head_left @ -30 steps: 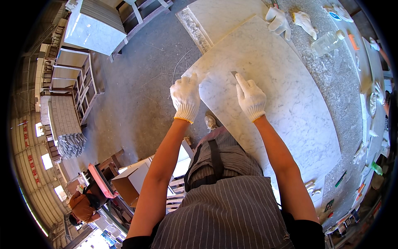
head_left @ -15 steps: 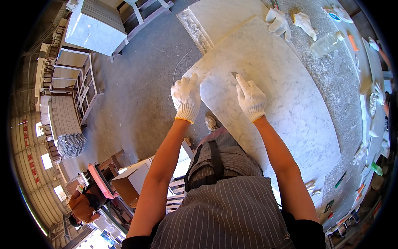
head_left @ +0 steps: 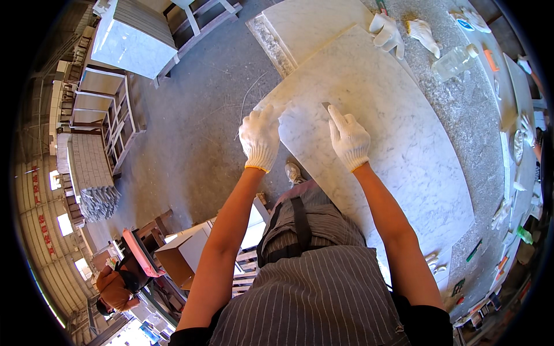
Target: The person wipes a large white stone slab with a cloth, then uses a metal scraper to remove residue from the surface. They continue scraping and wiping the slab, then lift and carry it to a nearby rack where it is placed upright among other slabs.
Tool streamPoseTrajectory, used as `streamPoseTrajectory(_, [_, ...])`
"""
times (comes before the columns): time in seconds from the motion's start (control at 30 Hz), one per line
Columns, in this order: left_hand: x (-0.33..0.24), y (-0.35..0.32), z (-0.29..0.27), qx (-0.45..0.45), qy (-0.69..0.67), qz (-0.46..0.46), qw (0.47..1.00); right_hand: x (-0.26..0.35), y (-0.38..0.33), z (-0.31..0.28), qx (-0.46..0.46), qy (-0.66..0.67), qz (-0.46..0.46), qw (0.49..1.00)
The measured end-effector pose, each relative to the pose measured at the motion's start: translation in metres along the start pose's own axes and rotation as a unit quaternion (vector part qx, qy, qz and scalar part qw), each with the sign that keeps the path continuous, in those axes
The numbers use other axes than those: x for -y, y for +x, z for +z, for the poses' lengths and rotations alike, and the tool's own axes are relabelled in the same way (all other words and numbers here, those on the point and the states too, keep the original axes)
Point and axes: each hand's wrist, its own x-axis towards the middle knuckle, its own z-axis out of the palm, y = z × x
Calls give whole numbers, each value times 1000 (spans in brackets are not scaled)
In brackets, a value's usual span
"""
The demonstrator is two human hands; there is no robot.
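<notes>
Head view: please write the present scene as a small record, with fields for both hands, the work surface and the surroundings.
Left hand: gloved, at the slab's left corner; grip unclear
Right hand: gloved, holding a small flat grey piece over the slab
Work surface: pale grey-veined slab
Right of slab: clear bottle on a dusty grey surface
Lower left: open cardboard box; another person in an orange-brown top
</notes>
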Motion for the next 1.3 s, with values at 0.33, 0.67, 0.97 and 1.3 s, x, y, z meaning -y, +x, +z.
streamPoseTrajectory(0.33, [-1,-3,1,32,-51,-82,995,-2,-1,1,1,8,5,1000])
streamPoseTrajectory(0.67, [3,-6,0,29,-54,-77,995,1,0,-2,-3,13,11,1000])
streamPoseTrajectory(0.97, [3,-4,-2,14,-141,-119,983,-1,-1,-3,-10,31,13,999])
streamPoseTrajectory(1.3, [-5,18,0,28,-350,-175,920,-1,-1,-7,-71,101,54,991])
